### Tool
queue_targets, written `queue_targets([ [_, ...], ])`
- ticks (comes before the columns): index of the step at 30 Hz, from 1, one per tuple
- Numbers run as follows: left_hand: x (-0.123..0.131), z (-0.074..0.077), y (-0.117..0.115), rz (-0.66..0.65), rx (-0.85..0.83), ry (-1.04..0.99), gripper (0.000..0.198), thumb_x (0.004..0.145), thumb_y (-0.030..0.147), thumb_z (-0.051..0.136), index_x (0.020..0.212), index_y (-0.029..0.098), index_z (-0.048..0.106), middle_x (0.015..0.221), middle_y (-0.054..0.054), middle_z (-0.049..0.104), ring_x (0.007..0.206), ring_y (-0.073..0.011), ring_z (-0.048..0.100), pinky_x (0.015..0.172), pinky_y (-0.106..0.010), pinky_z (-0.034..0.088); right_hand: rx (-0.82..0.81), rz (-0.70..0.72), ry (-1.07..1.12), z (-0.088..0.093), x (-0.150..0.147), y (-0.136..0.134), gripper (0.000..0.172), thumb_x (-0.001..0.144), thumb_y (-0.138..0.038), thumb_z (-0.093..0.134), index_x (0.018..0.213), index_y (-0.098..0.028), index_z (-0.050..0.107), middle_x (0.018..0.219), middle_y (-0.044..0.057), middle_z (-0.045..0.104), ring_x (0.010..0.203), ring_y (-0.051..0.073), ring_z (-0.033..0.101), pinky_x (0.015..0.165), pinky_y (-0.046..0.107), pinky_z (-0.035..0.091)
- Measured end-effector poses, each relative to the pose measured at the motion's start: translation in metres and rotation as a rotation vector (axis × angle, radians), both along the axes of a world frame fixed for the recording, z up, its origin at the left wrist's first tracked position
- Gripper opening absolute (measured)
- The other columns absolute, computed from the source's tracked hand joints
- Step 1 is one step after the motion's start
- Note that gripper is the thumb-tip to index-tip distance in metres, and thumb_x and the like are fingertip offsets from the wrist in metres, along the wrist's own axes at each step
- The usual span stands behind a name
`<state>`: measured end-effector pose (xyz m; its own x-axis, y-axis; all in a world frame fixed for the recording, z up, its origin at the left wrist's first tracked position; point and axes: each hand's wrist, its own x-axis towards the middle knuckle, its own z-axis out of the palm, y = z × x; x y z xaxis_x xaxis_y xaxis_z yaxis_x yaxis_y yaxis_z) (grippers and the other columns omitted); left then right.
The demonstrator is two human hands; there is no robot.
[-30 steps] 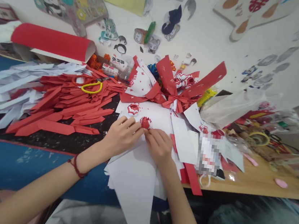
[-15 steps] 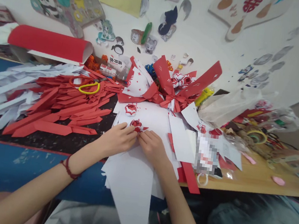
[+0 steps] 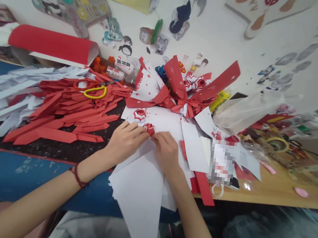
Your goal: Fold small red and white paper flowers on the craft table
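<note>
A small folded red-and-white paper piece [image 3: 149,129] is pinched between my two hands over the white paper sheets [image 3: 142,182]. My left hand [image 3: 126,140] grips it from the left with fingers bent. From the right, my right hand [image 3: 165,147] closes thumb and fingertips at its lower edge. The fingers cover part of the piece. Just beyond it lies a similar red-and-white folded paper ring [image 3: 139,115], touched by neither hand.
Red folded strips [image 3: 69,112] and white strips [image 3: 32,84] are heaped on the left, with yellow-handled scissors [image 3: 95,92] on top. A red-and-white paper bouquet [image 3: 186,95] stands behind. Loose white sheets [image 3: 194,146], plastic bags [image 3: 238,111] and tape [image 3: 277,144] lie to the right.
My hands have shifted slightly and turned the folded piece. Its pointed red end, which stuck out to the right, no longer shows. The camera view has moved a little.
</note>
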<state>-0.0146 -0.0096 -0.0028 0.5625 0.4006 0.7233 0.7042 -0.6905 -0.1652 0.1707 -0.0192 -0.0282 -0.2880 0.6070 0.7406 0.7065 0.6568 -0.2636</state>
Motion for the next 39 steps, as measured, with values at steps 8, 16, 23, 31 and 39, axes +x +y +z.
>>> queue_targets([
  [8, 0.002, -0.007, 0.003, 0.028, 0.016, -0.044, 0.009, 0.093, 0.019, 0.056, 0.094, 0.019, 0.065, 0.082, -0.001, 0.068, 0.076, -0.0169, 0.051, 0.066, -0.034, 0.034, -0.089, 0.0, 0.1, 0.001, -0.002, -0.003, 0.016, 0.097, -0.015, 0.047, 0.096, -0.02, 0.062, 0.092, 0.007, 0.065, 0.088, 0.02, 0.059, 0.077, 0.035, 0.049],
  [16, 0.002, 0.002, 0.003, -0.022, -0.101, 0.091, 0.014, 0.096, 0.019, 0.05, 0.098, 0.019, 0.063, 0.094, -0.004, 0.068, 0.086, -0.0195, 0.052, 0.072, -0.036, 0.033, -0.164, -0.045, 0.141, -0.001, -0.001, 0.0, 0.015, 0.091, -0.011, 0.049, 0.087, -0.02, 0.06, 0.085, 0.005, 0.063, 0.083, 0.02, 0.055, 0.074, 0.034, 0.045],
  [23, 0.006, 0.009, 0.0, -0.054, -0.257, -0.142, 0.014, 0.096, 0.029, 0.053, 0.095, 0.022, 0.064, 0.098, -0.004, 0.067, 0.088, -0.0194, 0.05, 0.074, -0.037, 0.03, -0.174, -0.026, 0.226, 0.009, -0.005, -0.001, 0.017, 0.087, -0.008, 0.049, 0.076, -0.021, 0.051, 0.079, 0.001, 0.058, 0.078, 0.019, 0.049, 0.071, 0.033, 0.041],
  [31, 0.002, 0.013, 0.006, -0.085, -0.432, -0.411, 0.014, 0.095, 0.032, 0.056, 0.092, 0.021, 0.064, 0.101, -0.003, 0.064, 0.095, -0.0187, 0.05, 0.085, -0.037, 0.034, -0.321, 0.114, 0.408, 0.019, -0.004, -0.006, 0.046, 0.085, -0.038, 0.066, 0.126, -0.024, 0.048, 0.126, 0.009, 0.055, 0.106, 0.021, 0.056, 0.09, 0.037, 0.048],
  [39, -0.001, 0.014, 0.007, -0.117, -0.514, -0.485, 0.015, 0.09, 0.034, 0.062, 0.083, 0.021, 0.065, 0.106, -0.004, 0.061, 0.1, -0.0215, 0.048, 0.09, -0.041, 0.034, -0.544, 0.166, 0.445, 0.022, -0.007, -0.006, 0.037, 0.086, -0.037, 0.065, 0.121, -0.027, 0.061, 0.118, 0.004, 0.068, 0.099, 0.021, 0.062, 0.088, 0.037, 0.051],
])
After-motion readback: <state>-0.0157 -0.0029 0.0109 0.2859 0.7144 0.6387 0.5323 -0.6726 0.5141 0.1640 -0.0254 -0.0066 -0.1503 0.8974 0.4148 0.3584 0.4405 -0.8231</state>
